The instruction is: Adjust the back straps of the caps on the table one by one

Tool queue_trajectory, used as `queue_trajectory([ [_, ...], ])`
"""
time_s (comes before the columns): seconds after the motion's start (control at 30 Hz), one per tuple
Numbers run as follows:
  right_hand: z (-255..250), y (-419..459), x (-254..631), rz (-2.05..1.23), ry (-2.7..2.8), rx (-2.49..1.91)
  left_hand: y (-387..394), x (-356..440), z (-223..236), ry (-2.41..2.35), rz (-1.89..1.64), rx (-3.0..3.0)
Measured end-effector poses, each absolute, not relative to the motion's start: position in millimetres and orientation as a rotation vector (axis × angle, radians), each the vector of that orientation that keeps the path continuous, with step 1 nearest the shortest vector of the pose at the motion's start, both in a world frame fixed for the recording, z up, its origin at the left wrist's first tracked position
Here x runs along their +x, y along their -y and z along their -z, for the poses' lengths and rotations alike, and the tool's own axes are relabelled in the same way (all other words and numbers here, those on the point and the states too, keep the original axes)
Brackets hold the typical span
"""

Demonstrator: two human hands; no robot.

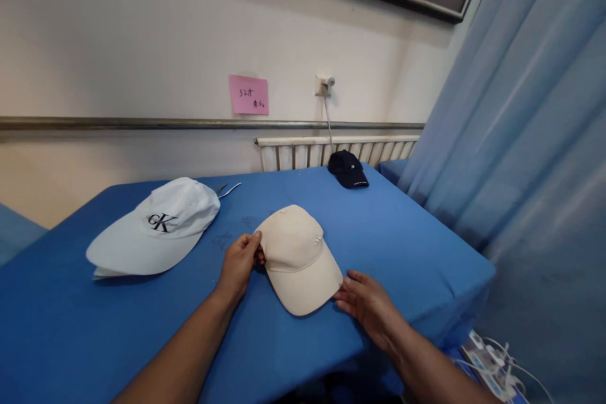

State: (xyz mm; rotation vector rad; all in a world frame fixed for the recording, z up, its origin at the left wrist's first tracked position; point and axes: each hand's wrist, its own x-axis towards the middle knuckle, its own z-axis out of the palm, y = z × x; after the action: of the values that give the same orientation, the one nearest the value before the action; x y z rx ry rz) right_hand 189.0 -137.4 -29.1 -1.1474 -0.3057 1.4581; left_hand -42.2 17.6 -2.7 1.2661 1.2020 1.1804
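Observation:
A beige baseball cap (290,243) with small raised white lettering is in the middle of the blue-covered bed, its brim facing me. My left hand (240,262) is closed on the cap's left edge, thumb on top and the other fingertips partly hidden beneath it. At the brim's right corner, my right hand (364,303) has its fingers stretched out and slightly apart, the tips touching the edge. Left of these lies a larger white cap (175,218) with dark letters on its front. A small black cap (348,167) sits at the far right corner of the bed.
The blue sheet (402,246) covers the bed. Blue curtains (530,139) hang along the right side. A power strip with white cables (492,360) lies low at the right. Behind are a metal rail (165,123), a pink note (249,95) and a wall socket (323,85).

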Motion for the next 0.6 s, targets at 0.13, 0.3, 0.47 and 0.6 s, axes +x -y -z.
queue_trajectory([
  [0.13,34.9,114.9,192.5,-1.494,0.25,-1.046,-13.7,-40.5,3.9,-1.16,-1.138,1.283],
  [0.3,50.4,85.7,194.8,-1.466,0.205,-1.03,-10.8,-46.1,2.7,-1.224,-1.096,1.157],
  [0.47,56.1,67.5,196.1,-1.453,0.233,-1.002,-12.0,-48.9,7.3,-1.222,-1.063,1.016],
  [0.6,55.3,65.2,195.6,-1.444,0.257,-0.967,-12.7,-44.9,8.7,-1.024,-1.02,0.732],
])
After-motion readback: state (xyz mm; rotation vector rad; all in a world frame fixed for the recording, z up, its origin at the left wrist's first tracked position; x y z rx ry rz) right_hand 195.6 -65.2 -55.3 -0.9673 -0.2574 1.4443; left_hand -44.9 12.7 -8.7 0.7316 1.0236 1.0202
